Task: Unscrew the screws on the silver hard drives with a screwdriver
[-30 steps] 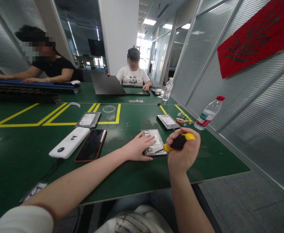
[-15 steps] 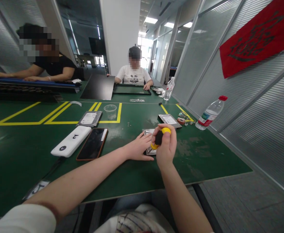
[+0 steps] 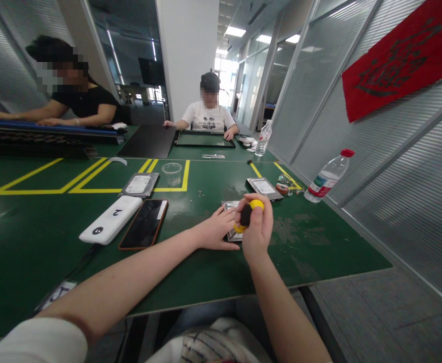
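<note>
A hard drive [image 3: 236,236] with a silvery top lies flat on the green table, partly hidden under my hands. My left hand [image 3: 217,229] rests on its left side, fingers stretched out and spread, the thumb along its near edge. My right hand [image 3: 258,229] is closed round the short yellow-and-black handle of a screwdriver [image 3: 246,216], held tilted over the drive. The screwdriver's tip is too small to make out. Several tiny screws [image 3: 201,193] lie on the table beyond my left hand.
Another hard drive [image 3: 264,187] lies behind my right hand, near a tape roll [image 3: 282,188] and a water bottle [image 3: 328,176]. Leftward are a third drive [image 3: 140,184], a plastic cup [image 3: 172,174], a phone [image 3: 144,225] and a white power bank [image 3: 111,220]. Two people sit across the table.
My right hand and the screwdriver have shifted very slightly left; my left hand stays put. Across the table, a person's dark panel has been lowered flatter.
</note>
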`<action>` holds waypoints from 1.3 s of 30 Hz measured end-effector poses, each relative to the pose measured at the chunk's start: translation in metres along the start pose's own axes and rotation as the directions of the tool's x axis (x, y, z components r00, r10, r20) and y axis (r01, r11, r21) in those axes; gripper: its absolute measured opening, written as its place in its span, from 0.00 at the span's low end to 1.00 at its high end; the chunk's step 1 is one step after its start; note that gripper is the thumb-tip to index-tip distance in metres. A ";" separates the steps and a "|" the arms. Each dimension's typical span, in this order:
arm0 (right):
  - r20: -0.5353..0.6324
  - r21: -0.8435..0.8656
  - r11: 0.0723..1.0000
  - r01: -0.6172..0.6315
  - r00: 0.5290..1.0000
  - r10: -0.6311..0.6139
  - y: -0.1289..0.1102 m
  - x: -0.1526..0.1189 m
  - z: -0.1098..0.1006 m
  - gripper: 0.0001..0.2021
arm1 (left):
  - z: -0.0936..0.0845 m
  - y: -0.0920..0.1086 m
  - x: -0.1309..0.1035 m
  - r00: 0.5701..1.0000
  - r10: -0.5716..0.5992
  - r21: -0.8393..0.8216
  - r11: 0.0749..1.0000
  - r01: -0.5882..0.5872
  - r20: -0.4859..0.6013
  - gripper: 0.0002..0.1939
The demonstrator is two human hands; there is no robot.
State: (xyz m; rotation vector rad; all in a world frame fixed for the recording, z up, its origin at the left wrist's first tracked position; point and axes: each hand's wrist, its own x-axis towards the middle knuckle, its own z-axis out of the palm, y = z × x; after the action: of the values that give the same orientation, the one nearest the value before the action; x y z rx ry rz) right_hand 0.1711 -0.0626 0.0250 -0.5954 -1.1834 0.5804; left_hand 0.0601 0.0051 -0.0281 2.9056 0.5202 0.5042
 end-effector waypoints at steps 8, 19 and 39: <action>0.032 -0.174 0.983 0.052 0.998 -0.047 -0.008 0.015 -0.006 0.10 | -0.002 0.002 0.001 1.000 -0.002 -0.013 1.000 0.002 -0.003 0.36; 0.094 0.239 0.960 -0.145 0.988 0.126 0.001 0.020 -0.004 0.11 | -0.005 0.006 0.004 1.000 -0.021 0.014 1.000 0.021 0.018 0.33; 0.268 -0.025 0.982 -0.188 0.945 0.188 -0.008 0.016 -0.002 0.17 | -0.002 0.002 0.001 0.999 -0.035 -0.050 0.998 0.036 0.019 0.33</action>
State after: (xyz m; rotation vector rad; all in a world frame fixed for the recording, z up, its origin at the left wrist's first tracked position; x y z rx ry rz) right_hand 0.1783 -0.0575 0.0410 -0.6472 -1.3901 0.8451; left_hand 0.0612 0.0034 -0.0250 2.8453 0.5477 0.4783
